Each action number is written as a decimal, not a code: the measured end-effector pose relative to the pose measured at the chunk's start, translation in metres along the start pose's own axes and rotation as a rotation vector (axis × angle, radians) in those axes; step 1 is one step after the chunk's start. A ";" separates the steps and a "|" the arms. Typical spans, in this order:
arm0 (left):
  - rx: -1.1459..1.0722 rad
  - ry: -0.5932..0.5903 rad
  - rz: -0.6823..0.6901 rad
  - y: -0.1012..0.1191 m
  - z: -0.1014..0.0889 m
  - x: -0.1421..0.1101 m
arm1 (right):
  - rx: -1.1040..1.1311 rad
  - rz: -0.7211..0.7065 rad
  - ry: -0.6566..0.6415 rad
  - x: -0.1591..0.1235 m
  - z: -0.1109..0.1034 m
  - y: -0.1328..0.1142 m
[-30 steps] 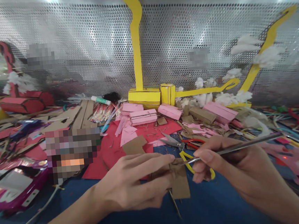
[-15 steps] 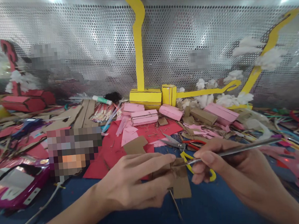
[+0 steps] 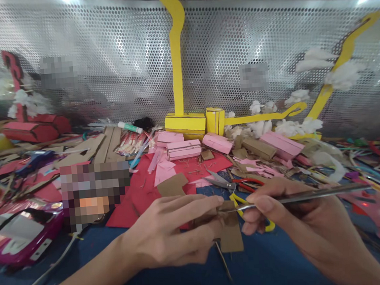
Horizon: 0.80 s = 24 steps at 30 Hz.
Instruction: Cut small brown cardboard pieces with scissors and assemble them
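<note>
My left hand (image 3: 171, 230) reaches in from the lower left, fingers bent and pressed together over a small brown cardboard piece (image 3: 231, 234). Part of that cardboard lies hidden under the fingers. A slim, shiny metal tool (image 3: 301, 196) rests in a pen-like grip in my right hand (image 3: 303, 221), its shaft slanting out to the right. The tool's narrow tip meets the cardboard just beside my left fingertips; its exact kind cannot be made out. A thin cardboard strip (image 3: 223, 261) sticks out below my left hand.
Scissors (image 3: 225, 183) with red and yellow handles lie behind my right hand. Pink paper-covered blocks (image 3: 184, 149) and red paper (image 3: 132, 205) are behind. A pink glue gun (image 3: 379, 214) sits right, a purple box (image 3: 28, 236) left. Yellow hook shapes (image 3: 177, 68) stand by a perforated metal panel (image 3: 121, 77).
The rear end of the metal tool has dipped and swung slightly to the right as my right hand turned. My left hand and the cardboard stay in place.
</note>
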<state>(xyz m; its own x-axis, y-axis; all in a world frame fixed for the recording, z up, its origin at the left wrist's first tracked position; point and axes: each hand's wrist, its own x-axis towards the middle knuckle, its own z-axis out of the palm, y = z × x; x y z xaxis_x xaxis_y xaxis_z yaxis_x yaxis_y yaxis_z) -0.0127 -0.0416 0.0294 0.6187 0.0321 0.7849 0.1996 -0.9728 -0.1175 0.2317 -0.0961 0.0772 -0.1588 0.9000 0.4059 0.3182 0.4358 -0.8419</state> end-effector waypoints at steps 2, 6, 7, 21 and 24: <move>-0.003 -0.004 0.002 0.000 0.000 0.000 | -0.002 0.009 0.001 -0.001 0.000 -0.001; 0.002 -0.007 -0.016 0.000 0.001 -0.002 | 0.033 0.032 0.019 -0.005 0.000 0.000; 0.006 -0.003 -0.023 0.000 0.001 -0.002 | 0.082 0.020 0.079 -0.005 0.001 0.002; 0.099 0.026 -0.038 0.003 -0.001 0.000 | -0.156 0.228 -0.199 -0.008 0.017 0.011; 0.090 0.008 -0.033 0.003 -0.003 0.000 | -0.131 0.258 -0.229 -0.010 0.017 0.014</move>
<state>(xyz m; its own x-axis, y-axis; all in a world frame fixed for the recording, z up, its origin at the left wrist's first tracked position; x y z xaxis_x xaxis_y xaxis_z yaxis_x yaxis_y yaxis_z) -0.0143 -0.0448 0.0310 0.6049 0.0619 0.7939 0.2873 -0.9468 -0.1451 0.2216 -0.0988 0.0559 -0.2579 0.9626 0.0835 0.4896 0.2046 -0.8476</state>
